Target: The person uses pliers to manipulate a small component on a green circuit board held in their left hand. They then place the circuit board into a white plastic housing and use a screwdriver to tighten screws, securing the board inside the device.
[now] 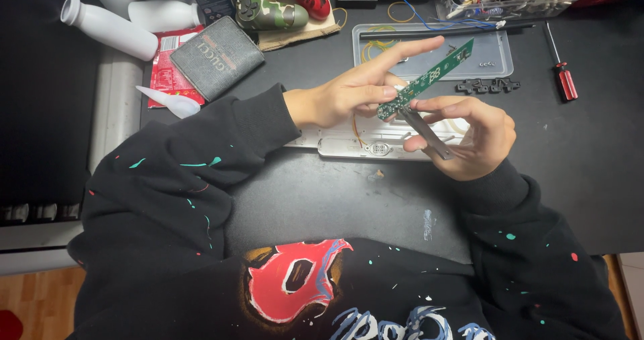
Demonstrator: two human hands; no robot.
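A left hand pinches a long green circuit board while the right hand grips grey metal tweezers against it; a slip risks scratching its traces.

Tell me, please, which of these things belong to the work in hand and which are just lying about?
In hand: left hand, right hand, green circuit board, metal tweezers, opened white casing.
Lying about: red screwdriver, grey wallet, white bottles, camouflage controller.

Black sweatshirt flecked with teal and red paint, red chest graphic
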